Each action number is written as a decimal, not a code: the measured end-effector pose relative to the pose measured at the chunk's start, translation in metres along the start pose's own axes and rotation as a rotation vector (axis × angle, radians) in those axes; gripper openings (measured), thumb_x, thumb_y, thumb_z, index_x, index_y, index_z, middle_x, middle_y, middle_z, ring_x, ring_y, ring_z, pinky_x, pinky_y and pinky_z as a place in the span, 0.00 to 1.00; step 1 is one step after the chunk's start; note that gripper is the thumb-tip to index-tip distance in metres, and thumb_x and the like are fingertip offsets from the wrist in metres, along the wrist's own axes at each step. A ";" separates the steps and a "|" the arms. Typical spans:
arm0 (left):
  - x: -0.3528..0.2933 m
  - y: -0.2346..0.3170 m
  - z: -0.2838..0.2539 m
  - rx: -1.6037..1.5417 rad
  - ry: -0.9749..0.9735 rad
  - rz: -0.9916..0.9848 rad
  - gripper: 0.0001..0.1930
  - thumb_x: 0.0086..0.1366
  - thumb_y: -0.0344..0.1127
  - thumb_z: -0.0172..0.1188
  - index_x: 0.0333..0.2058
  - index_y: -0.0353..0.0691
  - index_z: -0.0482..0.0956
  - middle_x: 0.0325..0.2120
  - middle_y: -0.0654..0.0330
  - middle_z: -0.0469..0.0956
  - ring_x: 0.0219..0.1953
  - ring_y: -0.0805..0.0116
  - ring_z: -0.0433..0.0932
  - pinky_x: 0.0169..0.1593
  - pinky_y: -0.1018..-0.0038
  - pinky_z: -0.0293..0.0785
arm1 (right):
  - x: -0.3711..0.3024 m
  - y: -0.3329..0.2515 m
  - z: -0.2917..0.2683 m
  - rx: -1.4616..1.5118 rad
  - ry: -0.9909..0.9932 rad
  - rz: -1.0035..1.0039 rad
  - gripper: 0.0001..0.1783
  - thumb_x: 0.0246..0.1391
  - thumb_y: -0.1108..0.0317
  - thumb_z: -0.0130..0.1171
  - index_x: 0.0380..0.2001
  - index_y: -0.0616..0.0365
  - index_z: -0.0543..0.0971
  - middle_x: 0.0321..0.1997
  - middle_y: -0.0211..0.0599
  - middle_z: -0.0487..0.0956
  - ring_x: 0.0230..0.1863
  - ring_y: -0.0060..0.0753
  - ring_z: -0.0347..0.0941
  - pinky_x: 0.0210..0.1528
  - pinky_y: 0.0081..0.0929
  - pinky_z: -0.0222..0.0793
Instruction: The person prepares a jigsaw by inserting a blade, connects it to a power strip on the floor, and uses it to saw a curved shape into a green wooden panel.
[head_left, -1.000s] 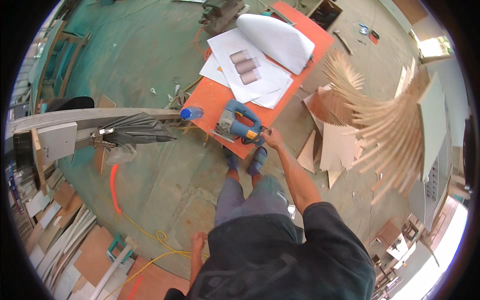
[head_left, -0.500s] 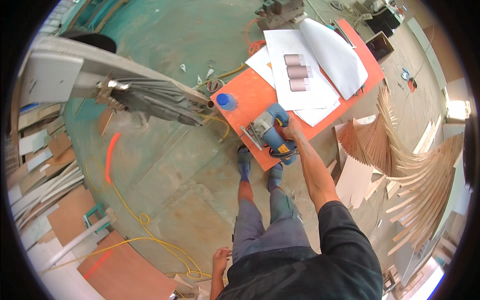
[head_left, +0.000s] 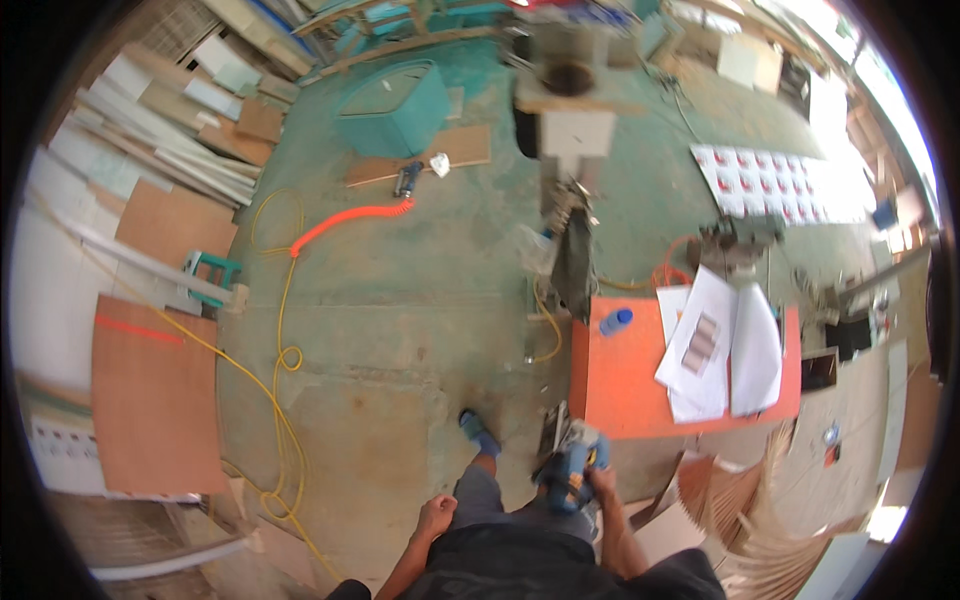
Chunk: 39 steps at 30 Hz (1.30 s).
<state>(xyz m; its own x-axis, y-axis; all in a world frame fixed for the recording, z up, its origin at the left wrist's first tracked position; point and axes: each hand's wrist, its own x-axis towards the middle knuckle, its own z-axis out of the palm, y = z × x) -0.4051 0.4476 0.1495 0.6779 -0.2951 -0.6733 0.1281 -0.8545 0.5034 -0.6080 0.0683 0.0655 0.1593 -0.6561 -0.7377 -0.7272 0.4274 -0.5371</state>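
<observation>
My right hand grips the D-shaped handle of a blue jigsaw with a grey metal head and base plate. The saw hangs in front of my right thigh, just off the near left corner of an orange-topped table. My left hand hangs at my left side with its fingers curled in, and no object shows in it. On the tabletop lie printed sheets, one curling up, and a blue-capped bottle.
A yellow hose loops over the floor on my left, joined to an orange coiled hose with an air tool. A teal bin stands ahead. Thin wood strips fan out at the right. Boards lie left.
The jigsaw has been lifted off the tabletop in my right hand and brought back beside my leg. My view has swung left, and one foot has stepped away from the table.
</observation>
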 end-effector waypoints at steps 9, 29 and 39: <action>0.075 0.111 -0.118 -0.624 0.356 0.299 0.25 0.80 0.47 0.42 0.59 0.31 0.74 0.52 0.44 0.78 0.56 0.49 0.75 0.61 0.60 0.69 | -0.115 -0.209 0.104 -0.228 -0.324 -0.741 0.24 0.36 0.74 0.67 0.42 0.62 0.75 0.31 0.35 0.80 0.30 0.33 0.78 0.36 0.34 0.78; 0.095 0.219 -0.423 -0.122 0.637 0.882 0.14 0.60 0.21 0.66 0.45 0.35 0.84 0.41 0.52 0.84 0.44 0.57 0.84 0.46 0.68 0.79 | -0.189 -0.480 0.246 0.040 -0.447 -0.674 0.26 0.40 0.81 0.64 0.47 0.62 0.72 0.31 0.31 0.76 0.26 0.24 0.75 0.28 0.26 0.73; 0.216 0.308 -0.497 -0.299 0.732 0.765 0.12 0.63 0.24 0.64 0.46 0.38 0.85 0.42 0.54 0.85 0.44 0.58 0.83 0.45 0.69 0.79 | -0.114 -0.644 0.308 0.049 -0.461 -0.749 0.25 0.39 0.81 0.65 0.45 0.62 0.73 0.26 0.32 0.78 0.22 0.25 0.75 0.26 0.25 0.72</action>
<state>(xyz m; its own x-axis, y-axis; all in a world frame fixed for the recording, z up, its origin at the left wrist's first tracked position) 0.1407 0.3333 0.4288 0.9055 -0.2928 0.3070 -0.4058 -0.3867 0.8281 0.0475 0.0592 0.3695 0.8442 -0.4626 -0.2708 -0.2961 0.0186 -0.9550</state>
